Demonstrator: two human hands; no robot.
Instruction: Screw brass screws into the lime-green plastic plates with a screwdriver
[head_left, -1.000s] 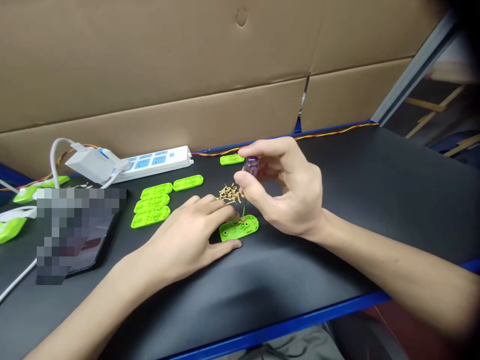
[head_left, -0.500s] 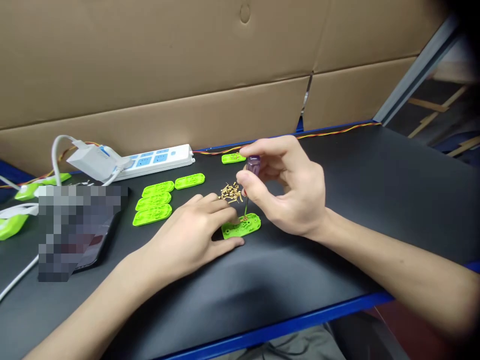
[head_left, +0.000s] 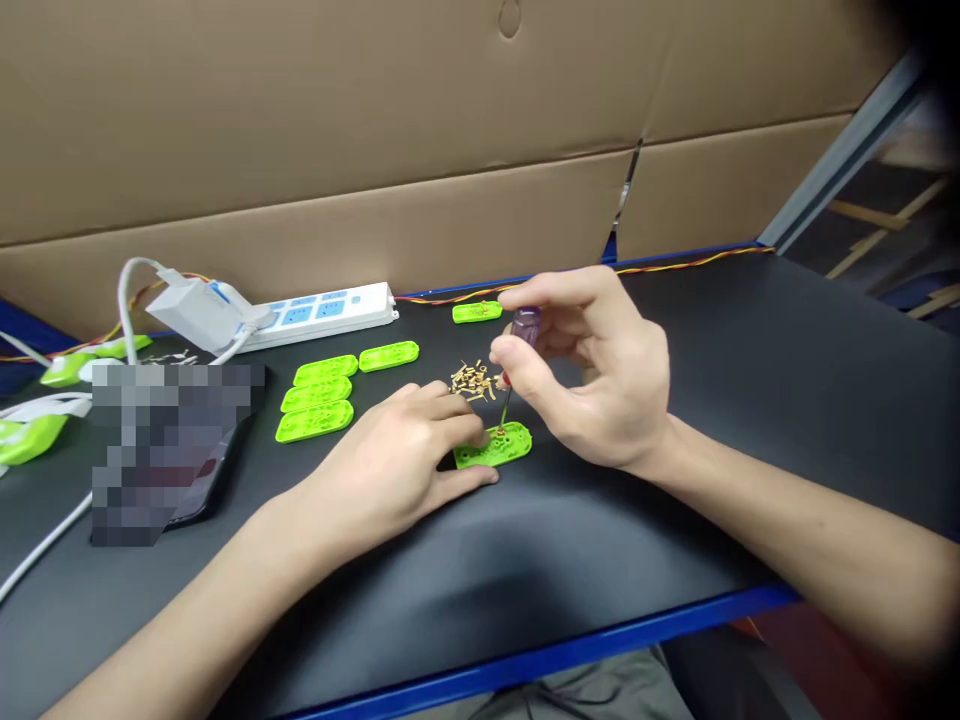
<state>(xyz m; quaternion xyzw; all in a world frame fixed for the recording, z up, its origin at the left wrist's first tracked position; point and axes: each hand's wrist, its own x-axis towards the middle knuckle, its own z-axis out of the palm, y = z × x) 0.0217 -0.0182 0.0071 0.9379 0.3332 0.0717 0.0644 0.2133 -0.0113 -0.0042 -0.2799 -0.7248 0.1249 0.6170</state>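
My right hand (head_left: 600,385) grips a small screwdriver (head_left: 526,324) with a purple handle, its shaft slanting down. The tip meets a brass-coloured piece in a green plastic shell (head_left: 514,443) lying on the black table. My left hand (head_left: 420,440) holds this shell's left end, thumb at the near edge and fingers over the top. Behind the shell lies a pile of small brass parts (head_left: 471,381). Several green shells (head_left: 315,421) lie to the left, and another green shell (head_left: 477,312) with small parts in it sits farther back.
A white power strip (head_left: 322,315) with a plugged-in white adapter (head_left: 196,315) stands at the back left. A dark, partly pixelated device (head_left: 214,470) and white cables lie at the left. Cardboard (head_left: 337,120) walls the back; a blue edge (head_left: 600,635) runs along the front.
The whole view has shifted slightly, so things appear a little farther right. The screwdriver leans somewhat more; both hands keep their holds.
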